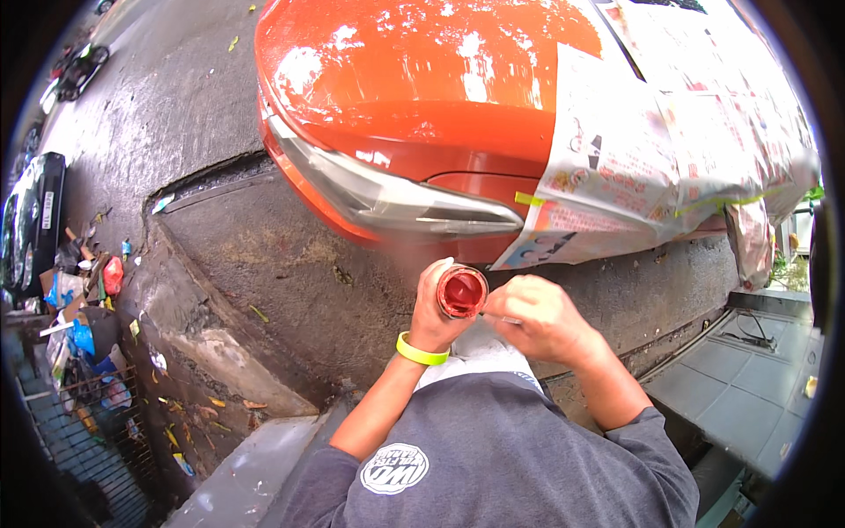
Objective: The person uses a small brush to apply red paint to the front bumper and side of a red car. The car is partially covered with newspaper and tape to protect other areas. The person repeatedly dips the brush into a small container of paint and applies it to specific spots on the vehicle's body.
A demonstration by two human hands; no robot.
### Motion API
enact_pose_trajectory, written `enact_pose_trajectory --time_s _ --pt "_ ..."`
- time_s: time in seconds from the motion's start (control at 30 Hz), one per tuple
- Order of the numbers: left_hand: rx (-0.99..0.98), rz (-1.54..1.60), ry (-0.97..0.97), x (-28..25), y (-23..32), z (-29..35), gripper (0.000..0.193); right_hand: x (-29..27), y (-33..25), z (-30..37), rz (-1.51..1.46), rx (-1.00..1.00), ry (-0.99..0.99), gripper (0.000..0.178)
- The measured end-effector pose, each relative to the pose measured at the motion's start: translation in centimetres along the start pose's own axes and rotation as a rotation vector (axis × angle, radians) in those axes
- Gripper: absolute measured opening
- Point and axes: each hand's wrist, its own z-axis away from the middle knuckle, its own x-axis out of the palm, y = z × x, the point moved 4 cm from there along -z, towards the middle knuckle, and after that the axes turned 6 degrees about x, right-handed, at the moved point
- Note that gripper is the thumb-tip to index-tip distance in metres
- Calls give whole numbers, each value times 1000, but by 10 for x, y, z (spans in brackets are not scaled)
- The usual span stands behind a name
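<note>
My left hand (429, 315) is wrapped round a small open jar of red paint (464, 293), held upright in front of my body. Red smears coat the jar's rim and inner wall. Close by on the right, my right hand (544, 319) is closed in a pinch beside the rim. A thin, pale thing seems to show at its fingertips, too small to name. Just beyond the jar is the front corner of an orange-red car (440, 132) with a long headlight (378, 192). Printed paper sheets (616, 167) cover the car's side, held with yellow-green tape (528, 200).
Wet concrete ground (255, 238) surrounds the car, with a kerb-like ledge (211, 339) at left. Litter (84, 326) lies near a metal grate (97, 440). A black car bumper (35, 220) stands far left. A tiled ledge (748, 370) is at right. Motorbikes (81, 72) are farther off.
</note>
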Motion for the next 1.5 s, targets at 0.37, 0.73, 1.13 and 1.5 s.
enact_pose_trajectory --time_s 0.37,0.73,1.13,1.5 --pt "-15 -60 -19 28 -31 -103 89 -48 72 -69 21 2 185 25" --pt "-37 -54 -93 40 -42 -147 81 -58 114 -83 -120 249 299 16" --pt "-250 77 -185 40 -48 -164 76 -40 172 -97 -783 707 587 19" --pt "-276 142 -121 48 -53 -161 77 -57 212 -97 -932 629 729 17"
